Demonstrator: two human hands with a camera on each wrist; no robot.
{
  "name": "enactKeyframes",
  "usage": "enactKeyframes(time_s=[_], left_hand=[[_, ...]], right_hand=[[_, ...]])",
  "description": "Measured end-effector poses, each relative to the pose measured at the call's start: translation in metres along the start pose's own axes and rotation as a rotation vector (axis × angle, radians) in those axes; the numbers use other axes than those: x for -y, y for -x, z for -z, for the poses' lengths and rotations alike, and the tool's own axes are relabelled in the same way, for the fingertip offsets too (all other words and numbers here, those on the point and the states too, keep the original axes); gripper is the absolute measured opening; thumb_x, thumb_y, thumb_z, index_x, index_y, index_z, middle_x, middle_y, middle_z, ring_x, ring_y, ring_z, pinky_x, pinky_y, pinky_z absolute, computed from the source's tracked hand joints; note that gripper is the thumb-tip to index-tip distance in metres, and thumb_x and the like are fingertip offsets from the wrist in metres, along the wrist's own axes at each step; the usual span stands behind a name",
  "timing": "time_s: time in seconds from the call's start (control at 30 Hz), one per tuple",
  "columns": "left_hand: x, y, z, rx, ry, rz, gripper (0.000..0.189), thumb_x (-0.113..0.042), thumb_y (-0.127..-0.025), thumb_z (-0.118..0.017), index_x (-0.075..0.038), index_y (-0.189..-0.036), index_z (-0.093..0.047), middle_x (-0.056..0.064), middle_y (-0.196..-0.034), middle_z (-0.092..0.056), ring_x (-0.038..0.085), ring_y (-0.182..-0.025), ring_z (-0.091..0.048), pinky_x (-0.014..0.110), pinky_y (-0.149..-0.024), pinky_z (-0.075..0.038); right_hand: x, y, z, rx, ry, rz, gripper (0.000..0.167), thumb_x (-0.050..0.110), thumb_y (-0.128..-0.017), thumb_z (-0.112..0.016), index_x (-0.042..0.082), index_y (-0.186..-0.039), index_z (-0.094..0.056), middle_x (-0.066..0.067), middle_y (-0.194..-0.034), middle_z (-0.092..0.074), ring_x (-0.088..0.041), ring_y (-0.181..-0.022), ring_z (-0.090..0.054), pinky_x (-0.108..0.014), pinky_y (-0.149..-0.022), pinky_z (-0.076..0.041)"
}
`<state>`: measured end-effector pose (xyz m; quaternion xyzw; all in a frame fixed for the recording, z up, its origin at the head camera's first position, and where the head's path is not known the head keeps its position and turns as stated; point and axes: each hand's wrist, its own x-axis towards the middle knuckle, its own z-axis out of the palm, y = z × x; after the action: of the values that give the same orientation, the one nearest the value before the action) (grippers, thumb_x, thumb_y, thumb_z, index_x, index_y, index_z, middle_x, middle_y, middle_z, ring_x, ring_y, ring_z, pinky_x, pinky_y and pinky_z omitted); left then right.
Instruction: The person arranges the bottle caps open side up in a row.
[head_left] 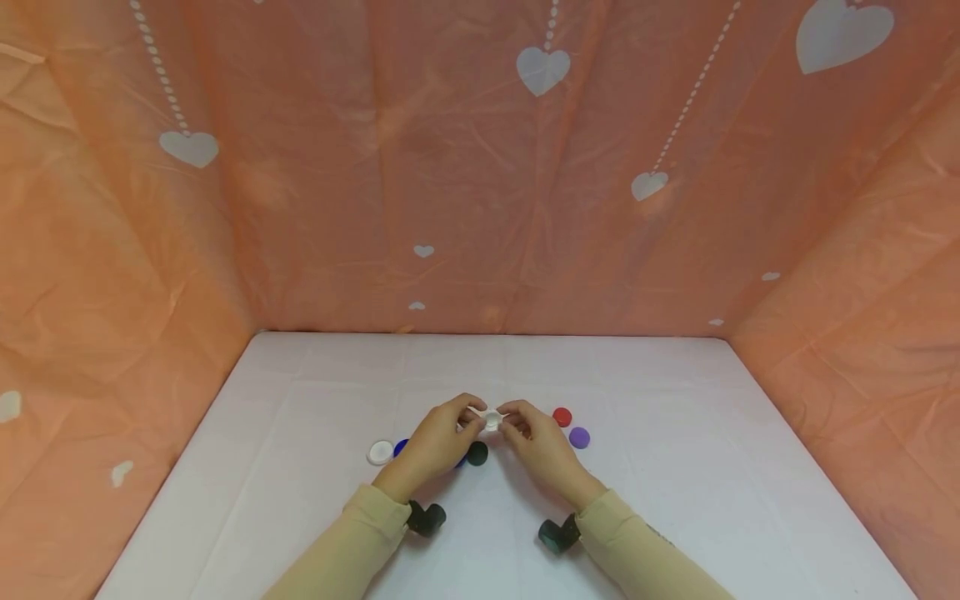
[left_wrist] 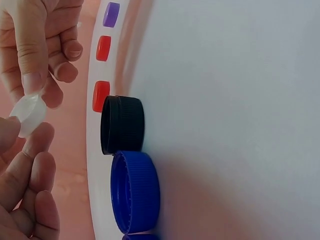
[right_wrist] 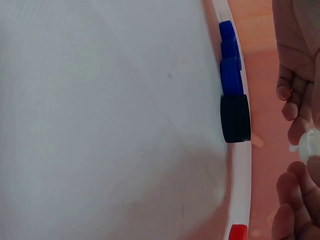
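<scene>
A small whitish, translucent bottle cap (head_left: 492, 421) is held up between both hands, above the tabletop. My left hand (head_left: 437, 435) pinches its left side with thumb and fingertips. From the other side my right hand (head_left: 542, 446) grips the cap, thumb and forefinger at its edge. In the left wrist view the translucent cap (left_wrist: 31, 115) appears tilted, fingertips covering parts of its rim. Just below the hands lies a black cap (head_left: 477, 453), beside a blue cap (left_wrist: 135, 192) that my left hand partly hides in the head view.
A white cap (head_left: 380, 452) and another blue cap (head_left: 401, 447) lie to the left. On the right are a red cap (head_left: 562, 417) and a purple cap (head_left: 579, 437); a second red cap (left_wrist: 101, 96) shows in the left wrist view. Orange cloth (head_left: 480, 275) walls the white table (head_left: 637, 375).
</scene>
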<state>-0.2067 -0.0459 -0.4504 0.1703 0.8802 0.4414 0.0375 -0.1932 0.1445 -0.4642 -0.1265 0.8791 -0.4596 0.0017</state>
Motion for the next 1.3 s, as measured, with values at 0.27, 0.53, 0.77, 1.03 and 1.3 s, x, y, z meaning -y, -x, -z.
enactKeyframes(time_s=[0.27,0.53,0.77,1.03,1.3], left_hand=[[0.003,0.000,0.000,0.010,0.010,-0.013,0.017,-0.017,-0.098,-0.056,-0.011,-0.114,-0.060,0.001,-0.089,-0.069,0.009,-0.073,-0.059,0.032,-0.068,-0.049],[0.003,-0.002,-0.002,0.036,-0.001,-0.009,0.017,-0.017,-0.098,-0.056,-0.012,-0.114,-0.061,0.000,-0.088,-0.068,0.009,-0.073,-0.059,0.032,-0.067,-0.048],[0.000,0.000,-0.003,0.059,0.004,-0.025,0.026,-0.017,-0.092,-0.067,-0.010,-0.115,-0.059,-0.005,-0.088,-0.065,0.008,-0.076,-0.060,0.031,-0.071,-0.050],[0.001,0.001,-0.013,0.040,-0.115,-0.079,0.023,-0.017,-0.085,-0.076,-0.012,-0.102,-0.062,-0.007,-0.080,-0.062,0.012,-0.078,-0.055,0.031,-0.072,-0.045],[0.003,0.002,-0.020,0.038,-0.221,-0.118,0.021,-0.019,-0.080,-0.078,-0.013,-0.097,-0.068,0.001,-0.090,-0.062,0.020,-0.087,-0.050,0.044,-0.085,-0.035]], right_hand=[[0.000,0.000,-0.001,0.003,0.017,0.017,0.024,0.016,-0.094,-0.065,0.019,-0.117,-0.060,0.007,-0.093,-0.064,-0.011,-0.083,-0.059,-0.030,-0.075,-0.049],[-0.003,0.000,-0.001,0.005,0.019,0.016,0.025,0.015,-0.093,-0.067,0.018,-0.116,-0.060,0.009,-0.092,-0.062,-0.011,-0.083,-0.058,-0.027,-0.074,-0.049],[-0.005,0.000,0.000,0.018,-0.002,-0.005,0.024,0.018,-0.093,-0.066,0.018,-0.116,-0.060,0.007,-0.091,-0.062,-0.012,-0.081,-0.058,-0.028,-0.072,-0.049],[-0.010,0.005,0.003,0.066,0.036,-0.033,0.025,0.026,-0.090,-0.070,0.019,-0.114,-0.061,0.007,-0.090,-0.061,-0.013,-0.080,-0.057,-0.026,-0.069,-0.050],[-0.018,0.009,0.007,0.147,0.051,-0.063,0.026,0.027,-0.089,-0.071,0.023,-0.112,-0.061,0.007,-0.088,-0.060,-0.013,-0.081,-0.057,-0.028,-0.071,-0.049]])
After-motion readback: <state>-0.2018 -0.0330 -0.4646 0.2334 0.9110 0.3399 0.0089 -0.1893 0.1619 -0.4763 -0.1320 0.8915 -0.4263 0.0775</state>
